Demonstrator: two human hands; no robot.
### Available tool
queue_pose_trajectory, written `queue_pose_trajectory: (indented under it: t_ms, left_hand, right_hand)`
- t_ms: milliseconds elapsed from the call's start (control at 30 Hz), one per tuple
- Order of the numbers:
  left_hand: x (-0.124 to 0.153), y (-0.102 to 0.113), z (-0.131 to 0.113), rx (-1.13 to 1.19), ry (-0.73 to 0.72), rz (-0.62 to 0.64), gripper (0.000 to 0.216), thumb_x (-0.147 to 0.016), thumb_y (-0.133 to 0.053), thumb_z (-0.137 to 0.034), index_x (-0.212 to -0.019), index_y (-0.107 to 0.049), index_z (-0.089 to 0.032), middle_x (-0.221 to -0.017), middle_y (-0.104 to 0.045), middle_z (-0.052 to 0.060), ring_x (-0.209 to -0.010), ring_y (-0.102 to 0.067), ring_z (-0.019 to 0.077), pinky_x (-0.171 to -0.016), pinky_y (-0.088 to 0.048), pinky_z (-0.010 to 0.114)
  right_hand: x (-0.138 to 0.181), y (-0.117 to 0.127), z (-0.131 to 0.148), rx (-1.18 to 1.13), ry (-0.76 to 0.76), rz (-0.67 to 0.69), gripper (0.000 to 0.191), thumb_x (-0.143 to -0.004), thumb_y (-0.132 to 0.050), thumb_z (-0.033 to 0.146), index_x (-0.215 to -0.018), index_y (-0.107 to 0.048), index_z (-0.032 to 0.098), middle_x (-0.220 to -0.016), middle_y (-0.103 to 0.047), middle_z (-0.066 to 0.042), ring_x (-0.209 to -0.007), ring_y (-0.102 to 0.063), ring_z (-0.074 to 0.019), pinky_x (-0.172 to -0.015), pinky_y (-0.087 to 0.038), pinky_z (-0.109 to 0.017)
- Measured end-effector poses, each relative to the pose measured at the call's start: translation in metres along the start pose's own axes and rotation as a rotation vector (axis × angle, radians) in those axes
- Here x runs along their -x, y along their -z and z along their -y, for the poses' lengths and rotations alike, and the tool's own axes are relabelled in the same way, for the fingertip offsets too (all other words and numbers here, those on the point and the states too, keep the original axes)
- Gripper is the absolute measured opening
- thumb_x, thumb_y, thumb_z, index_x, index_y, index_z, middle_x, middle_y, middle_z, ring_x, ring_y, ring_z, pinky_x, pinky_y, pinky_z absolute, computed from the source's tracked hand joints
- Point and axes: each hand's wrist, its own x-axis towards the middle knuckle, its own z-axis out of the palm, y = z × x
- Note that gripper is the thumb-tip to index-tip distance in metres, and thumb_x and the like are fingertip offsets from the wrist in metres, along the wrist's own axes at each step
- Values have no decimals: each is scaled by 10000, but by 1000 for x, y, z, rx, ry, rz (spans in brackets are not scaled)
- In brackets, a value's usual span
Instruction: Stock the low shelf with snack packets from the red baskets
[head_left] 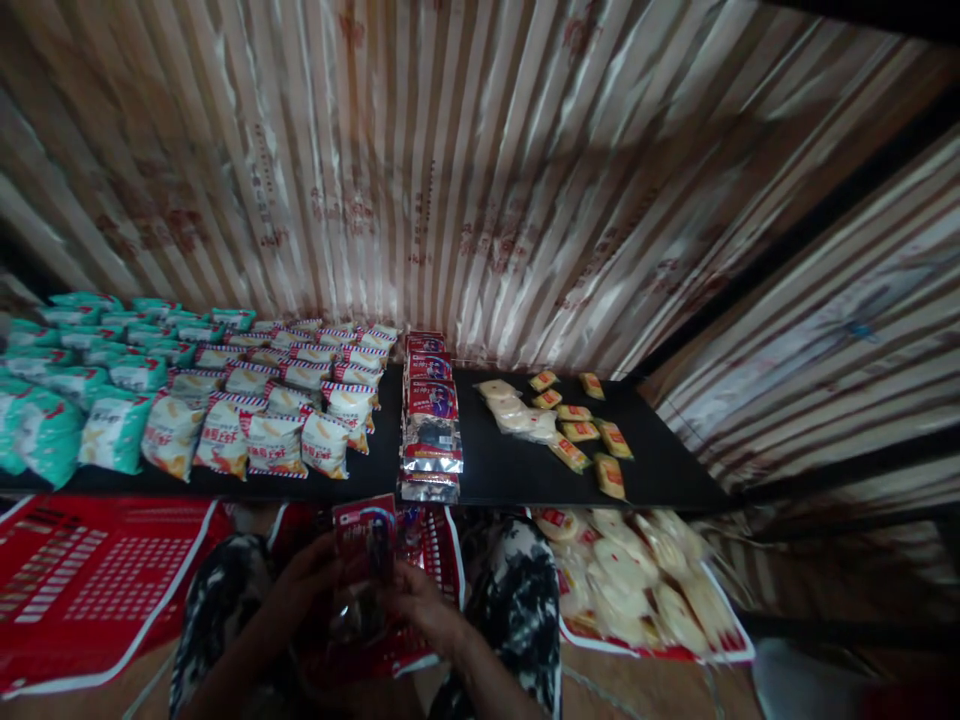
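Dark red wrapping with pale lettering, too blurred for us to read, covers the packet gripped by its two sides between the left hand and the right hand, above a red basket between patterned trouser legs. Just beyond, on a black shelf, we see a row of similar red packets with silver ends. To their left, we make out red characters, apparently 爱上虾, on white snack bags with red-and-blue striped edges. Farther left, the green bags carry print we cannot read. To the right lie yellow packets with illegible red labels. Faint characters mark the striped curtain.
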Motion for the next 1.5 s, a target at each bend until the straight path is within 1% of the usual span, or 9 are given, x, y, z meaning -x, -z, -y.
queue_pose_trajectory:
  t_ms: [167, 400, 567, 700, 767, 867, 1000, 1200, 1500]
  left_hand:
    - [13, -6, -30, -39, -65, -43, 396, -607, -670, -436, -935, -639, -216, -987, -679, 9, -1005, -571, 238, -887, -454, 317]
    - [11, -24, -53, -12, -149, 49, 302, -733, -567, -484, -789, -559, -187, -713, -634, -18, -669, -581, 136, -620, -465, 218]
    - [1, -41, -61, 15, -171, 131, 386, -754, -526, -512, -959, -547, -185, -908, -663, 32, -808, -615, 179, -720, -476, 266]
    - [-7, -60, -67, 0, -206, 197, 446, -729, -565, -472, -1067, -517, -185, -1042, -640, 63, -942, -601, 201, -827, -464, 291]
    - [-17, -70, -69, -13, -222, 164, 542, -720, -568, -439, -1179, -447, -177, -1037, -634, 72, -948, -600, 200, -834, -467, 297]
    - [-42, -84, -71, -40, -270, 40, 626, -728, -530, -346, -1285, -328, -145, -998, -621, 82, -873, -614, 180, -785, -492, 296]
    - [-81, -99, -77, -128, -348, -26, 576, -747, -478, -217, -1304, -334, -189, -1196, -521, 105, -841, -612, 154, -692, -525, 277]
    - [-141, -117, -106, -369, -558, -209, 361, -739, -485, -115, -1078, -588, -183, -1258, -461, 96, -1092, -523, 198, -857, -497, 292]
    - [-203, -130, -137, -706, -526, -407, 378, -749, -452, -82, -1086, -620, -121, -1173, -560, 114, -1129, -495, 201, -1018, -360, 305]
  right_hand:
    - [15, -11, 5, -21, 81, -46, 414, -564, -764, 452, -869, -633, 205, -740, -646, 20, -654, -582, -117, -644, -422, -230]
    - [33, -14, 47, 56, 258, -62, 365, -701, -666, 467, -956, -592, 216, -776, -627, 13, -694, -573, -127, -652, -435, -238]
    - [34, 0, 66, 88, 311, -205, 462, -701, -656, 491, -1060, -553, 219, -787, -622, 10, -673, -565, -131, -634, -445, -239]
    - [27, 12, 83, 89, 334, -308, 407, -699, -657, 486, -988, -572, 211, -781, -631, -2, -706, -585, -153, -640, -461, -249]
    - [21, 19, 96, 72, 344, -337, 406, -697, -658, 481, -983, -565, 209, -768, -636, -2, -686, -592, -154, -620, -465, -249]
    - [5, 32, 121, 64, 385, -363, 451, -676, -667, 477, -1013, -540, 204, -749, -642, 1, -653, -601, -156, -607, -471, -258]
    - [-29, 53, 158, 118, 438, -442, 514, -655, -669, 444, -1065, -503, 182, -706, -641, 10, -599, -594, -148, -578, -471, -252]
    - [-91, 82, 211, 367, 500, -524, 430, -727, -570, 347, -1110, -512, 159, -762, -666, -20, -628, -602, -147, -569, -466, -235]
    - [-163, 109, 248, 843, 451, -738, 466, -742, -551, 147, -1205, -507, 168, -992, -672, -64, -882, -625, -165, -780, -457, -255]
